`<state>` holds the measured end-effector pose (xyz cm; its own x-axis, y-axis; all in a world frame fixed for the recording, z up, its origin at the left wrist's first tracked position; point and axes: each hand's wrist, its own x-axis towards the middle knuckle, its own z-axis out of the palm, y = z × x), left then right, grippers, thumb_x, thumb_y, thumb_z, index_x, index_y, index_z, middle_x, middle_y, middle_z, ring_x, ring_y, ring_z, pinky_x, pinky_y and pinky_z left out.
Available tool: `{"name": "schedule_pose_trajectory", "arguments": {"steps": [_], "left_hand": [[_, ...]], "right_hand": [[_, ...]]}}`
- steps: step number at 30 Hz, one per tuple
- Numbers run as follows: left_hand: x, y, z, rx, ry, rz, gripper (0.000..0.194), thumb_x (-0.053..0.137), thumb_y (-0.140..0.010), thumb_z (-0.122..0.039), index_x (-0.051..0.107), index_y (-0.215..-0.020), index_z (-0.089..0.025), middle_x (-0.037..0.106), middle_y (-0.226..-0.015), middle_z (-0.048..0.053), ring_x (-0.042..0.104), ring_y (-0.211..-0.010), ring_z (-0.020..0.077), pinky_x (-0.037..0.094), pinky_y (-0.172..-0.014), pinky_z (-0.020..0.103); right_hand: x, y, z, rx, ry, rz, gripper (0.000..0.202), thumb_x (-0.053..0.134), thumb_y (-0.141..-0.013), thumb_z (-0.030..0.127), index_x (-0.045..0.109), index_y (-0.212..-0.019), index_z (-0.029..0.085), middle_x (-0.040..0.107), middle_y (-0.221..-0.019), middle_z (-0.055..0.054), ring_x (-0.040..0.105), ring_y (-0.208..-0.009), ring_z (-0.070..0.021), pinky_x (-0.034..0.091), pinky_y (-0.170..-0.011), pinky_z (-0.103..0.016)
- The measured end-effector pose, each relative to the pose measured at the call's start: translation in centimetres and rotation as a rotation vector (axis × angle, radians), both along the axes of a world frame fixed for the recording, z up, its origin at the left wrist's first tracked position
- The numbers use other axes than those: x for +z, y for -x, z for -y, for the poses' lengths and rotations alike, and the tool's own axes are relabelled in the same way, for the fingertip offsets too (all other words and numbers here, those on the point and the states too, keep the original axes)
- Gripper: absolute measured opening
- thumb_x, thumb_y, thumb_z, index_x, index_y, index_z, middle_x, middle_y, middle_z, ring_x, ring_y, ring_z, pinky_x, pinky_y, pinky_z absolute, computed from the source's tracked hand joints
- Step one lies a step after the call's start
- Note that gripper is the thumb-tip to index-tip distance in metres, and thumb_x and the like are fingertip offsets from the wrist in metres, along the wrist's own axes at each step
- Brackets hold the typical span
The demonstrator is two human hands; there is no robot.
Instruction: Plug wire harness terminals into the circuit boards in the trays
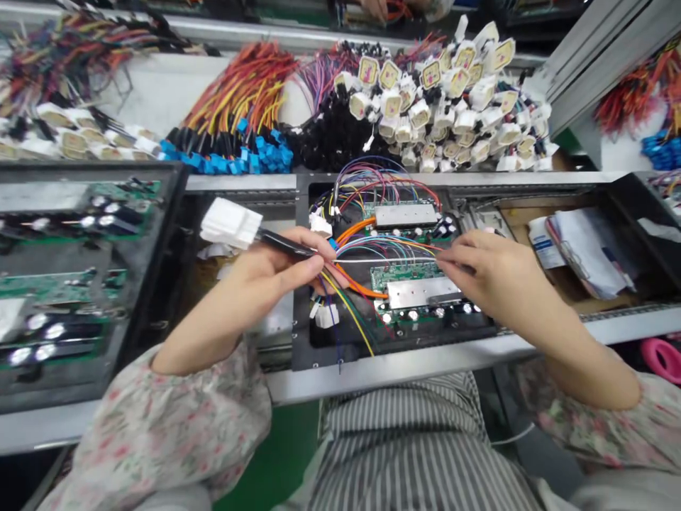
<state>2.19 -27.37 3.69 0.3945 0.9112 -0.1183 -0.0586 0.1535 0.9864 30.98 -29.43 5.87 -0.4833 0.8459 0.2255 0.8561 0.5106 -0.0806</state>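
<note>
My left hand [287, 266] is closed around the black sleeve of a wire harness [284, 245]. The harness's white connector [231, 222] sticks out to the left, and its loose coloured wires fan out to the right and down. Over the lower circuit board [425, 289], my right hand [473, 262] pinches wire ends; a white wire [386, 261] runs taut between the hands. An upper circuit board [407, 214] with coloured wires lies in the same black tray [303, 341]. Orange wires run to both boards.
Another black tray [173, 213] with circuit boards is at the left. Behind lie piles of harnesses with blue plugs [239, 152] and white connectors [457, 85]. A box [524, 234] at the right holds papers [585, 245]. A metal rail [298, 383] runs along the front.
</note>
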Motion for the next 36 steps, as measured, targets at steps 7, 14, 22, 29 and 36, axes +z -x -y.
{"name": "schedule_pose_trajectory", "arguments": {"steps": [7,14,22,29,36], "left_hand": [[-0.3,0.6,0.7,-0.059,0.082,0.167,0.015,0.062,-0.087,-0.032,0.067,-0.097,-0.022,0.073,-0.093,0.005,0.073,-0.086,0.021,0.061,-0.076,0.032],[-2.4,-0.7,-0.2,0.036,0.205,0.182,0.028,0.066,-0.083,-0.035,0.06,-0.107,-0.021,0.072,-0.084,0.004,0.073,-0.078,0.0198,0.062,-0.07,0.031],[-2.5,-0.9,-0.1,0.06,0.205,0.192,0.026,0.064,-0.085,-0.034,0.06,-0.107,-0.02,0.073,-0.083,0.003,0.073,-0.077,0.0178,0.061,-0.068,0.028],[-2.8,-0.9,-0.1,0.053,0.201,0.169,0.025,0.062,-0.086,-0.036,0.06,-0.106,-0.021,0.073,-0.084,0.003,0.073,-0.081,0.019,0.06,-0.069,0.028],[-2.9,-1.1,-0.3,0.043,0.194,0.209,0.027,0.06,-0.089,-0.034,0.056,-0.11,-0.019,0.073,-0.083,0.004,0.073,-0.082,0.0167,0.06,-0.069,0.024]], "right_hand": [[-3.2,1.1,-1.4,-0.146,0.322,-0.313,0.007,0.057,-0.081,0.016,0.063,-0.079,0.018,0.07,-0.071,-0.002,0.066,-0.063,-0.0156,0.05,-0.062,-0.027],[-4.9,1.1,-1.6,-0.199,0.392,-0.228,0.006,0.055,-0.079,0.017,0.06,-0.074,0.019,0.069,-0.067,-0.003,0.066,-0.062,-0.0173,0.049,-0.062,-0.028],[-5.2,1.0,-1.6,-0.19,0.376,-0.306,0.005,0.057,-0.078,0.018,0.06,-0.074,0.018,0.069,-0.066,-0.002,0.066,-0.059,-0.0159,0.05,-0.059,-0.027],[-4.7,1.2,-1.5,-0.18,0.348,-0.229,0.007,0.057,-0.077,0.016,0.059,-0.071,0.02,0.068,-0.063,0.0,0.067,-0.059,-0.0148,0.049,-0.059,-0.025],[-4.8,1.1,-1.9,-0.145,0.365,-0.195,0.008,0.058,-0.079,0.016,0.062,-0.073,0.019,0.069,-0.066,-0.001,0.066,-0.059,-0.0154,0.048,-0.058,-0.026]]}}
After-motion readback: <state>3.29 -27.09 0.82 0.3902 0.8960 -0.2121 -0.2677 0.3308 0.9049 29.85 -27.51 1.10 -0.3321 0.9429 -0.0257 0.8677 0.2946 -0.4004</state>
